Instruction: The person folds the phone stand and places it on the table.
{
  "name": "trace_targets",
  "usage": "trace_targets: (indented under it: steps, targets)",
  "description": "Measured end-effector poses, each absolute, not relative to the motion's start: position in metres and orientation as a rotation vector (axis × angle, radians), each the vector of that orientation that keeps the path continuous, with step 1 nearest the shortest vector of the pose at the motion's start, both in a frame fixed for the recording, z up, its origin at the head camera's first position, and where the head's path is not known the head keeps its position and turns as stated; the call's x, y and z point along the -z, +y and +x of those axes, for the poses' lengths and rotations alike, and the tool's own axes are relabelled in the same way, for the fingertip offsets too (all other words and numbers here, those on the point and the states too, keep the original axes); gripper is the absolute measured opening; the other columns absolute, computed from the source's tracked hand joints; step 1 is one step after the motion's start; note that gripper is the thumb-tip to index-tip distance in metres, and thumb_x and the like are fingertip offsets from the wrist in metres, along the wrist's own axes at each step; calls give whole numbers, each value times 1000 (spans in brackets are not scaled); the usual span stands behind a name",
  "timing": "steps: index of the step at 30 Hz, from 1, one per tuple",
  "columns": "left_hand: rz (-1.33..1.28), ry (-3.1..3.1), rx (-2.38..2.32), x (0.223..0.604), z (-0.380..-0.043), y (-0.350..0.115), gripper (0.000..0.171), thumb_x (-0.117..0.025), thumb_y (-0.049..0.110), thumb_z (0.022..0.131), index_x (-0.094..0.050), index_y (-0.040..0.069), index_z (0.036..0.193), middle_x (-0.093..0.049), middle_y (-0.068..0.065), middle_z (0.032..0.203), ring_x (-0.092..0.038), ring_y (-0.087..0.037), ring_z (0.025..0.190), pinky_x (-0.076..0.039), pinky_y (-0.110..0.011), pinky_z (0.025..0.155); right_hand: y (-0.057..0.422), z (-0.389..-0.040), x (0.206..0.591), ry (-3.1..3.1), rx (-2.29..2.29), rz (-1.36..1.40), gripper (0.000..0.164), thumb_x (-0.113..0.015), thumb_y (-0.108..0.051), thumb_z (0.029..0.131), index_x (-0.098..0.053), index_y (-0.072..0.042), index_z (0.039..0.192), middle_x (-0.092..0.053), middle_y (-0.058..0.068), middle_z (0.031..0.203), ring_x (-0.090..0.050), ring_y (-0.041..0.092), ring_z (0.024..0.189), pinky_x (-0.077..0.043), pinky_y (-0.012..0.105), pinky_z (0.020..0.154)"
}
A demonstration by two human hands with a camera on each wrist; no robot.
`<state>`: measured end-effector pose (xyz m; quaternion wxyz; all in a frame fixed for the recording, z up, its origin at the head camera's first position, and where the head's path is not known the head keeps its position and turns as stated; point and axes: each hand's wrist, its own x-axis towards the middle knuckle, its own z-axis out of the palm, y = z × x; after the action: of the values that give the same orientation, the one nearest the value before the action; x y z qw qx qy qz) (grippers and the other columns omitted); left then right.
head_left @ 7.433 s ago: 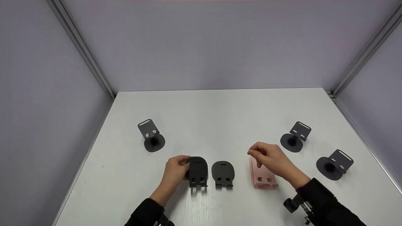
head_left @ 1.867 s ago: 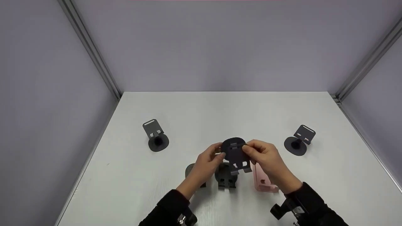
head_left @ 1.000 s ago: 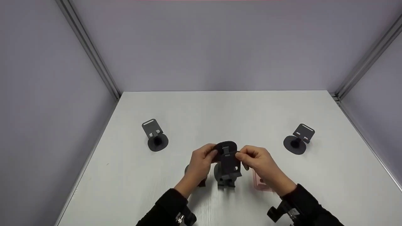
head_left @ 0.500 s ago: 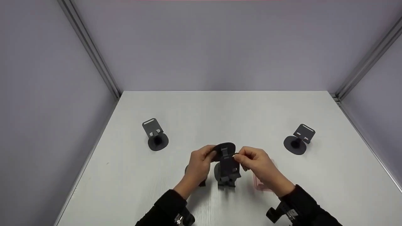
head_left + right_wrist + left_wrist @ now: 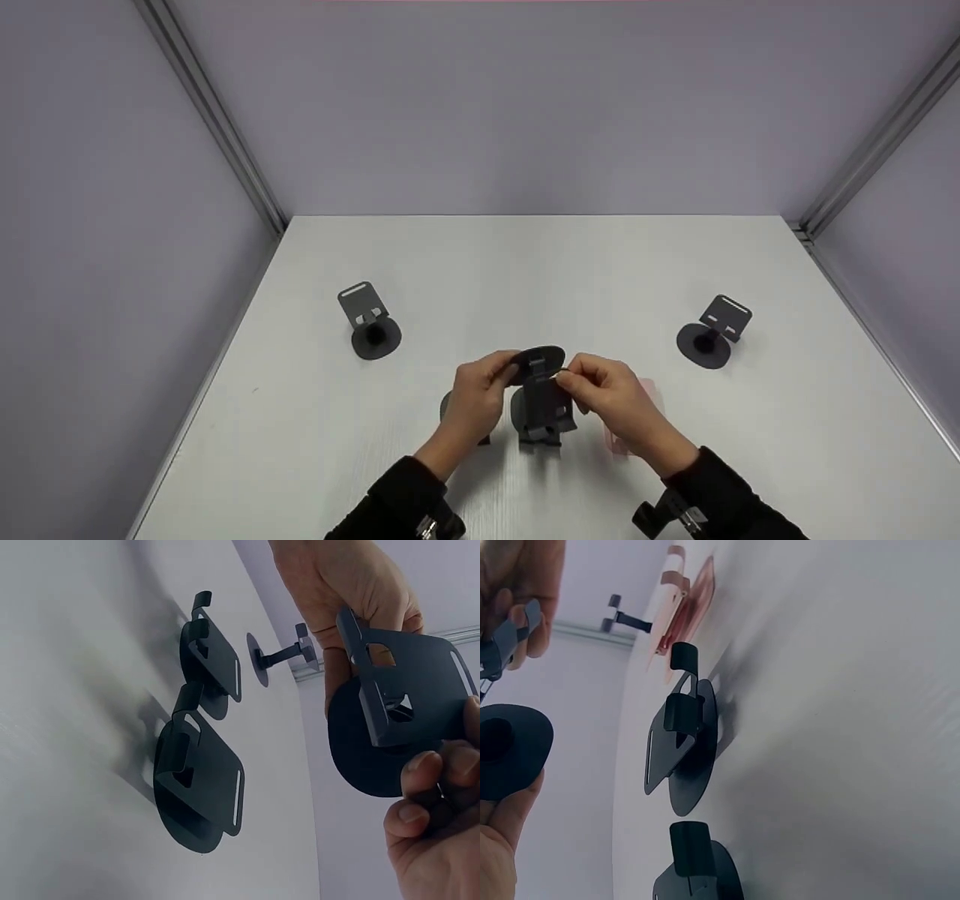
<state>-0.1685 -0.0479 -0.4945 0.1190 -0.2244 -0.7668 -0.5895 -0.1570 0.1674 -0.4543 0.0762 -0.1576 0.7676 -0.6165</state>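
Both hands hold a dark grey folding phone stand (image 5: 545,397) over the near middle of the table. My left hand (image 5: 472,394) grips its round base (image 5: 525,742) by the edge. The right hand (image 5: 607,386) pinches the side of its slotted plate (image 5: 427,675). Base and plate stand at an angle to each other, the lipped end pointing toward me. Underneath, partly hidden, sits a folded dark stand (image 5: 202,772). Another folded dark stand (image 5: 217,652) is left of it, mostly behind my left hand. A pink phone stand (image 5: 682,607) is partly covered by my right hand.
An unfolded dark stand (image 5: 367,322) lies at the back left of the white table (image 5: 525,277), and a second unfolded stand (image 5: 712,332) at the back right. Grey panels (image 5: 480,112) wall the table at the back and sides.
Earlier, the left hand held a folded stand, now on the table, and the front-right unfolded stand is gone from its spot. Lately the held stand has lowered slightly, its base tilting flatter.
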Motion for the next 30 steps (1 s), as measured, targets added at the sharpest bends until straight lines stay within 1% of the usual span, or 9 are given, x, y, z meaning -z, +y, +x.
trace_targets:
  steps: [7, 12, 19, 30]
  targets:
    - [-719, -2148, 1668, 499, -169, -48, 16, -60, 4, 101, -74, 1, 110, -77, -12, 100, -76, -22, 88, -62, -29, 78, 164, -159, 457, 2286, 1851, -415, 32, -66, -18, 101, -56, 4, 79, -48, 0, 63, -47, 9, 59, -38, 21, 55]
    - [-750, -2079, 1640, 502, -170, -47, 16, -60, 1, 100, -74, 0, 110, -77, -12, 99, -77, -24, 85, -63, -30, 76, 163, -162, 457, 2265, 1843, -400, 34, -65, -18, 101, -55, 6, 79, -46, 0, 63, -46, 9, 58, -40, 22, 55]
    - [-768, -2046, 1654, 502, -169, -46, 16, -61, -2, 99, -74, -1, 109, -77, -13, 100, -77, -25, 85, -63, -30, 76, 162, -164, 458, 2259, 1839, -364, 37, -65, -19, 101, -54, 7, 79, -45, -1, 62, -45, 10, 57, -39, 21, 54]
    - [-800, -2033, 1669, 501, -171, -46, 18, -60, -1, 100, -74, 1, 111, -77, -12, 101, -77, -24, 86, -63, -30, 77, 160, -165, 457, 2290, 1842, -373, 37, -65, -18, 102, -52, 7, 77, -44, -3, 60, -44, 9, 54, -38, 21, 52]
